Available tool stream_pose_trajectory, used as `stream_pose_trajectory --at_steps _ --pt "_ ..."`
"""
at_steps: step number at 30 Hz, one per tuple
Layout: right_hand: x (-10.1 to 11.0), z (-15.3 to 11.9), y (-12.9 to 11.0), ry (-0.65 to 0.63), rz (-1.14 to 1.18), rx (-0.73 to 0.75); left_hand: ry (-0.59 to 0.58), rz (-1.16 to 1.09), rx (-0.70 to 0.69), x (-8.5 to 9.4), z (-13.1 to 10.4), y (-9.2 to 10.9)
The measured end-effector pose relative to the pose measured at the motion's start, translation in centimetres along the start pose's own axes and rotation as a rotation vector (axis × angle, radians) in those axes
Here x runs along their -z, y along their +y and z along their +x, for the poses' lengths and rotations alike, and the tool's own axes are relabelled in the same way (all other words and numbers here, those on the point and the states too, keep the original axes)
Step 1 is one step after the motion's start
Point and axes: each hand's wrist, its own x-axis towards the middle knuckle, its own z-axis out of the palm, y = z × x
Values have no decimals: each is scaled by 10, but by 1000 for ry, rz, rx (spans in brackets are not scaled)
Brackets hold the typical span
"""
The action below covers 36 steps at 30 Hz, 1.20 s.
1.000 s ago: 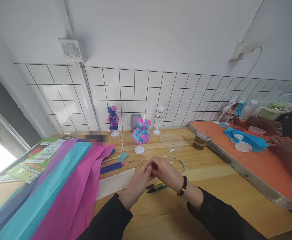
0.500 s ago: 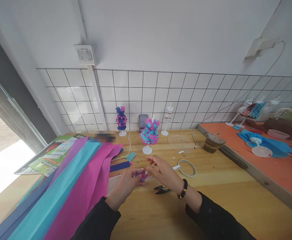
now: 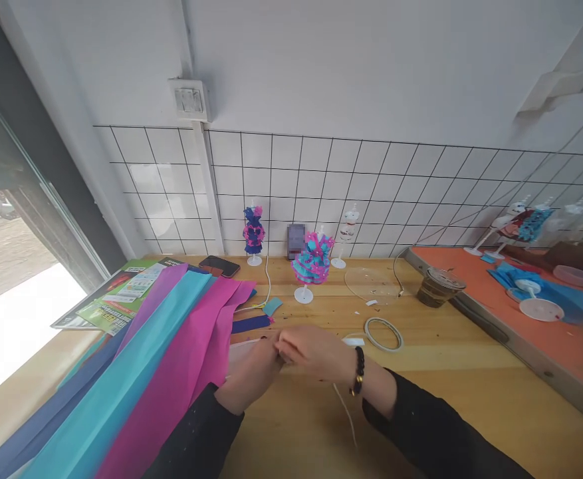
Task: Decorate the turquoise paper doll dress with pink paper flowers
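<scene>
My left hand (image 3: 255, 374) and my right hand (image 3: 316, 352) meet over the table, fingers curled and closed against each other. What they grip is hidden behind the fingers. A thin white string (image 3: 345, 412) trails from under my right hand toward the table's front. Just beyond the hands lie a dark blue paper strip (image 3: 250, 324) with a pink tip and a small teal paper piece (image 3: 272, 306). A small dress form in a teal and pink ruffled paper dress (image 3: 312, 265) stands behind them. A roll of white tape (image 3: 383, 334) lies right of my right hand.
Long crepe paper sheets (image 3: 171, 346) in pink, teal and purple cover the left side. Farther back are a phone (image 3: 220, 266), a blue-and-pink dressed form (image 3: 254, 233) and a white form (image 3: 349, 229). A brown cup (image 3: 439, 287) stands by an orange tabletop (image 3: 500, 283).
My right hand has come down onto my left, covering the small purple-pink paper piece it held. The black snips are no longer visible, and a string now shows. The view has shifted slightly.
</scene>
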Motion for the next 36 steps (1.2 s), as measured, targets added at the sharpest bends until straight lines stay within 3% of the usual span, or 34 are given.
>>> stream_pose_trajectory --at_steps 3,7,10,12,16,20,23,25,28,31,33,36 --pt "-1 11 18 85 102 -74 -5 -125 -13 2 -3 3" --pt "-31 10 22 47 232 -97 200 -281 -24 16 1 0" --pt "-46 5 4 -6 145 -71 319 -132 -49 22 3 -8" --pt "-43 4 -9 -42 20 -59 343 54 -107 22 2 -13" --pt "-18 11 -13 -136 -19 38 176 251 -155 21 -6 -15" --pt "-4 22 12 -112 216 2 24 -34 -93 25 -11 -9" --pt "-17 24 25 -65 257 -65 104 -311 -67 31 -10 -6" --pt "-31 21 21 -54 270 -84 203 -368 -70 34 -8 -7" --pt "-48 13 0 -47 219 -125 301 -217 -94 34 -5 -14" --pt "-49 9 -18 -68 101 -161 327 99 -126 32 -7 -20" --pt "-42 9 -20 -58 14 -126 247 225 -125 30 -12 -22" --pt "-33 11 -12 -7 25 -60 17 87 -93 31 -20 -18"
